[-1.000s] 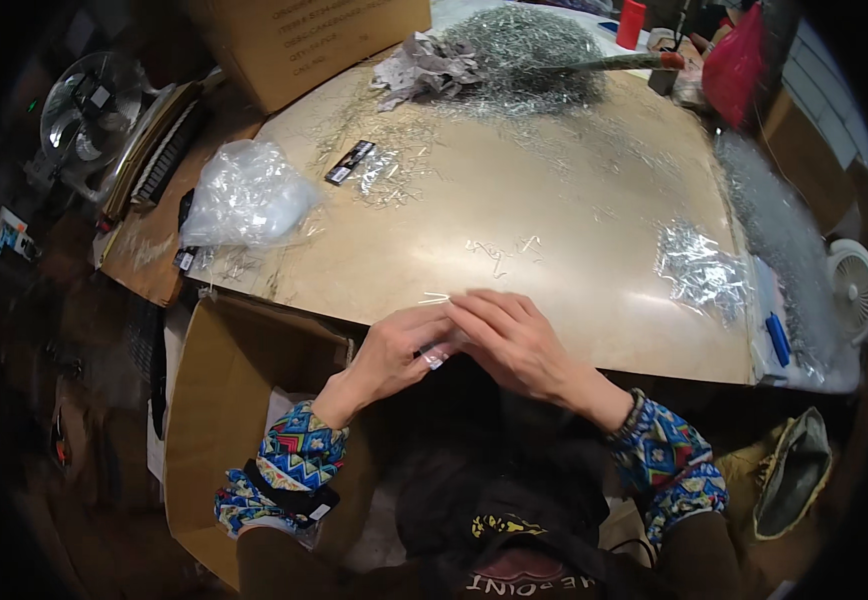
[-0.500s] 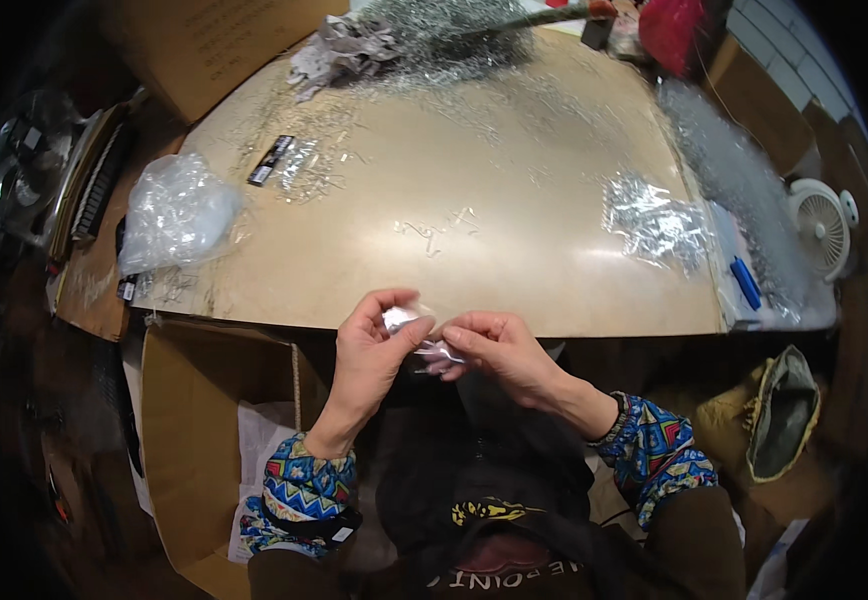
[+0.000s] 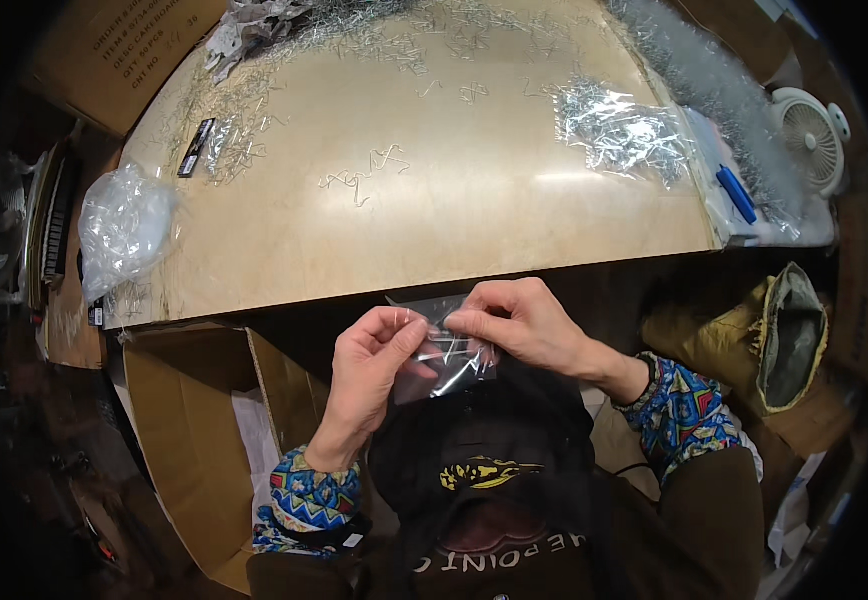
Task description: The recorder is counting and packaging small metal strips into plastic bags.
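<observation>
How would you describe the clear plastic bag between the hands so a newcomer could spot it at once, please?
Find the wide, pale tabletop and look just below its near edge. There, the bare left hand and right hand hold the clear plastic bag. Unlike the bulkier, crumpled plastic bag at the tabletop's left, it is small and hand-held.

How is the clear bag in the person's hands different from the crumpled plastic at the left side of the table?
The clear bag is pinched by the left hand and right hand, whereas the crumpled plastic lies untouched on the table. The clear bag looks fairly flat; the crumpled plastic is bunched into a rounded heap. The clear bag appears smaller than the crumpled plastic. Both are shiny and see-through.
</observation>
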The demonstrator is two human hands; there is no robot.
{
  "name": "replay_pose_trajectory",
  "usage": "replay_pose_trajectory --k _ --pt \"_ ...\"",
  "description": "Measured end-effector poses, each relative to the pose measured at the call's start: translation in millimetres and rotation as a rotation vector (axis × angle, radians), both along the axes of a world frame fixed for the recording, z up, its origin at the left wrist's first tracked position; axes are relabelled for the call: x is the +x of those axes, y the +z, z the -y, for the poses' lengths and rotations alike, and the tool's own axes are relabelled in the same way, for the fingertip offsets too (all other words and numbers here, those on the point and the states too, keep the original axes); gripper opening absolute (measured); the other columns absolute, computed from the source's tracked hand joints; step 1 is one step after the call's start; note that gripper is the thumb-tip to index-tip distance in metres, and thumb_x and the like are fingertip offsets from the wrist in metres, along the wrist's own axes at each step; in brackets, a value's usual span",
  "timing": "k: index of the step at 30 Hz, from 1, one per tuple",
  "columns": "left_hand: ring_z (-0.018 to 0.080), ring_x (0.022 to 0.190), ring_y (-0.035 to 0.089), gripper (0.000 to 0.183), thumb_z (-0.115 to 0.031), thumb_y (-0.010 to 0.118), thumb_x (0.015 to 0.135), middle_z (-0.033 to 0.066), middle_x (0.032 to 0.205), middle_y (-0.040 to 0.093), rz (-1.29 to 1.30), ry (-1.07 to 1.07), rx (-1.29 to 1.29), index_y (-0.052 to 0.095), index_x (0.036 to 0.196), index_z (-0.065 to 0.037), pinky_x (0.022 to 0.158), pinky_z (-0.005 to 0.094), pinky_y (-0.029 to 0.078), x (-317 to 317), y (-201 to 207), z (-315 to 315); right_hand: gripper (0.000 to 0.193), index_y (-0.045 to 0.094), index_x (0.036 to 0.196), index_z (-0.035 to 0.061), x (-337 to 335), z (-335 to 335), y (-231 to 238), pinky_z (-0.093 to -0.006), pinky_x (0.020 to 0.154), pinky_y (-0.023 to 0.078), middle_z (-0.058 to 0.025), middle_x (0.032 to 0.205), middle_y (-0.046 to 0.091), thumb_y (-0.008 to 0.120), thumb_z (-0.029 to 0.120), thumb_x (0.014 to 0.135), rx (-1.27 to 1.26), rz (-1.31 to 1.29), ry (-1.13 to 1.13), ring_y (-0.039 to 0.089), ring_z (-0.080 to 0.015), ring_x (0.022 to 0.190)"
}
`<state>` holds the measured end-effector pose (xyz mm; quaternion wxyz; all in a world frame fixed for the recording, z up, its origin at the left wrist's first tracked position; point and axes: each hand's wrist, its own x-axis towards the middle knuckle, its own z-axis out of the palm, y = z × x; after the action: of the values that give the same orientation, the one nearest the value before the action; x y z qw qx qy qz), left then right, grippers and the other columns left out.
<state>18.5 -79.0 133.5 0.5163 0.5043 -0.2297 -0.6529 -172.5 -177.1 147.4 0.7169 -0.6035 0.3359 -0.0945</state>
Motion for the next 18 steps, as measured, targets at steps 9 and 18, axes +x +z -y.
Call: replay_pose_trajectory --k 9,18 --pt "0.0091 0.067 0.062 0.011 -0.007 0.063 0.088 0.0048 0.078 0.066 0.214 0.011 -0.065 0.064 0.097 0.0 0.061 0.0208 0.049 -0.8 -4.2 -5.2 0.021 0.057 0.108 -0.0004 -9.6 -33.2 -36.1 -0.0228 0.071 0.049 -0.0032 0.083 0.063 0.063 0.01 0.09 -0.099 0.165 -0.067 0.059 -0.0067 0.08" --pt "0.0066 0.064 0.061 0.014 -0.01 0.063 0.091 0.0042 0.076 0.064 0.286 -0.101 -0.068 0.063 0.098 0.002 0.055 0.019 0.051 13.1 1.6 -11.1 0.021 0.057 0.109 0.0006 -4.5 -16.1 -27.5 -0.021 0.061 0.047 -0.0013 0.08 0.061 0.062 0.011 0.091 0.042 0.195 0.008 0.059 -0.0061 0.07"
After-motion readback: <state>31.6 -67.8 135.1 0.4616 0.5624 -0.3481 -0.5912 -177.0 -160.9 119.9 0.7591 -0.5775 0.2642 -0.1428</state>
